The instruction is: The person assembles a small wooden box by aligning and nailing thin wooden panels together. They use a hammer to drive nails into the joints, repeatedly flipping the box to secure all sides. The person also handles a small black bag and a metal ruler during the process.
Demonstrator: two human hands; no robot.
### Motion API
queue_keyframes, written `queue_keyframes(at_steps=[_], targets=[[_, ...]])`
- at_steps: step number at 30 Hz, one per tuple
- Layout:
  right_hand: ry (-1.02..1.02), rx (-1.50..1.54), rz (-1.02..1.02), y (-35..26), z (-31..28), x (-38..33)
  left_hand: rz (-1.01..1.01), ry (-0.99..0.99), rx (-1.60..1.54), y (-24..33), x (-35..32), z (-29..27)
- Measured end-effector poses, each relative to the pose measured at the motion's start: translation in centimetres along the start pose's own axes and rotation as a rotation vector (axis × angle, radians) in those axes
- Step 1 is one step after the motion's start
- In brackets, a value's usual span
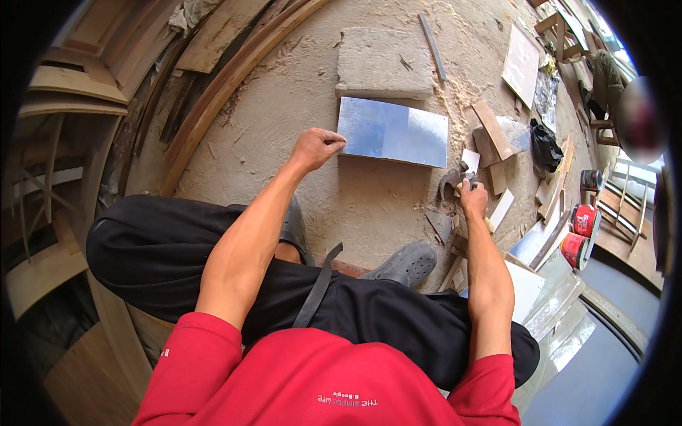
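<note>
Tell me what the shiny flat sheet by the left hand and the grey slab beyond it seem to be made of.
The flat sheet looks like bare metal: smooth, bluish-silver, glossy with a soft reflection. The grey slab looks like rough concrete or stone: matte, pitted, uneven edges, dusted with sawdust. The left hand rests at the sheet's edge.

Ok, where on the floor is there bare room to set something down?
Bare dusty floor lies left of the shiny metal sheet, between the left hand and the curved wooden strips. Around the right hand it is crowded: wood offcuts, black bag, red cans.

metal sheet (393, 131) on floor before stone slab (384, 62), wood offcuts (493, 129) right, cans (581, 231) far right
</note>
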State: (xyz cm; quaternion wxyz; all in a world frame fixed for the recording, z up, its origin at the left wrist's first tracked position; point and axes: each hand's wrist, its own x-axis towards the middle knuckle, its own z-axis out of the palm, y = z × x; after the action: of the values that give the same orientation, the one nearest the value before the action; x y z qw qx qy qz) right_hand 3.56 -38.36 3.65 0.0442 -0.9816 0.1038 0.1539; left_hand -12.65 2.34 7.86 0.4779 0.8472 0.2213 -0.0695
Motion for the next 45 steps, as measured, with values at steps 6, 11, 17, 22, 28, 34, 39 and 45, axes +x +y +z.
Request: queue_keyframes(at_steps=[6,11,17,22,28,34,39,45], targets=[[0.024,-0.224,-0.231,0.1,-0.7,-1.6,0.081,0.022,0.067,-0.7,0.1,0.3],[0.000,-0.350,-0.513,0.1,-1.8,-3.6,0.155,0.062,0.037,-1.7,0.0,0.6],[-0.022,-0.315,-0.492,1.7,-0.8,-1.8,0.156,0.076,0.051,-1.4,0.0,0.9],[-0.157,-0.307,-0.380,-1.0,-2.6,-3.0,0.149,0.090,0.047,-1.6,-0.2,0.8],[-0.165,-0.254,-0.314,-1.8,-2.5,-3.7,0.149,0.100,0.000,-1.8,-0.3,1.1],[-0.127,-0.187,-0.238,-2.4,-1.5,-3.5,0.136,0.113,0.013,-2.0,-0.2,1.2],[-0.124,-0.186,-0.232,-2.4,-1.4,-3.5,0.118,0.090,0.005,-2.1,-0.2,1.1],[-0.121,-0.158,-0.247,-2.4,-1.1,-3.7,0.108,0.069,-0.008,-1.7,-0.3,1.0]])
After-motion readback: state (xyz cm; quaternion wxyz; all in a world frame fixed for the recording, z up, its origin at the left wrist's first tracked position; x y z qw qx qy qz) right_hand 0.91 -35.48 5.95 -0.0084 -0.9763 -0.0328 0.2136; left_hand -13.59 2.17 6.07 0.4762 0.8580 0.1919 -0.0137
